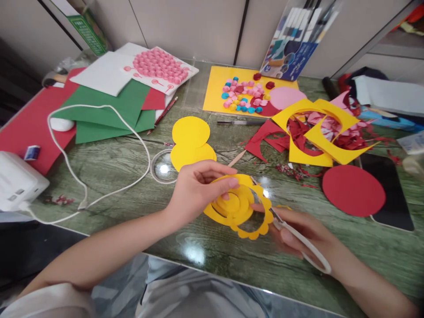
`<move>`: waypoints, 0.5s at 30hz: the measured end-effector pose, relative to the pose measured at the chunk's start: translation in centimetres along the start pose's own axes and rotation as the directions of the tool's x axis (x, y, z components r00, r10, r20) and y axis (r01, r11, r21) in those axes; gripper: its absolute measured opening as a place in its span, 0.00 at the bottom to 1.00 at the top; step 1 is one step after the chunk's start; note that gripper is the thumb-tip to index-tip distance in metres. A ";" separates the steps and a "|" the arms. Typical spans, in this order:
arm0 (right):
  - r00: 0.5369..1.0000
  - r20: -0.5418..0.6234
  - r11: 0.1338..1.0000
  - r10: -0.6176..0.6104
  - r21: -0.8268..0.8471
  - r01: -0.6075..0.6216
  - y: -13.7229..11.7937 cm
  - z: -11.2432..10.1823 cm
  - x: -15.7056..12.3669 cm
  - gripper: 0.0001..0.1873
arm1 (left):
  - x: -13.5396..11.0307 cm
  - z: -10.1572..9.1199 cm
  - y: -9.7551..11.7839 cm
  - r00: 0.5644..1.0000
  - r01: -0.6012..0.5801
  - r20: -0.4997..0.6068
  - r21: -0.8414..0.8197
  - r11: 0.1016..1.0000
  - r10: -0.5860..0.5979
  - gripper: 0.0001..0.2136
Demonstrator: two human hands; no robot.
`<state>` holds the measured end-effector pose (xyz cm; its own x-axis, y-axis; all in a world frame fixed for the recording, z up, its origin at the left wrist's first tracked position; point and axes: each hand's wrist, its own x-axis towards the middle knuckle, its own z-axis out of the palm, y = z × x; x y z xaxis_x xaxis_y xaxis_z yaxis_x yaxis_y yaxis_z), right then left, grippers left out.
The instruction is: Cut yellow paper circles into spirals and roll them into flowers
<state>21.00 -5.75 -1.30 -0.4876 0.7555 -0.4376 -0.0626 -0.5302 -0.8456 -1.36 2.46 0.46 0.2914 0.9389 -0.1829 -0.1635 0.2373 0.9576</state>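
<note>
Bare forearms (pixel 122 240) reached over the near edge of the tabletop (pixel 112 168); just beyond it, the left hand (pixel 201 184) pinched a yellow paper coil (pixel 231 203) while the right hand (pixel 303 226) gripped scissors (pixel 306 243) at its scalloped strip (pixel 254 235). Too deep a snip could have severed it.

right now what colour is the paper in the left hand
The paper is yellow; the head view shows it best.

A craft corner, home or office unclear: scissors (pixel 305 240) over the table (pixel 112 163), which bears green sheets (pixel 109 106) and red paper scraps (pixel 260 141); at its back stand a marker pack (pixel 286 57) and pale panels (pixel 195 26).
</note>
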 end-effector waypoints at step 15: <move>0.998 -0.064 0.995 -0.018 -0.102 0.012 -0.7 0.5 -0.3 0.22 | -0.1 0.4 0.6 0.998 0.052 0.030 0.133 0.990 -0.057 0.07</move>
<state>20.75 -5.78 -0.44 -0.4292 0.7883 -0.4408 0.0207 -0.4793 -0.8774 -1.09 2.38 1.17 0.3282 0.9161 -0.2303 -0.0214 0.2509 0.9678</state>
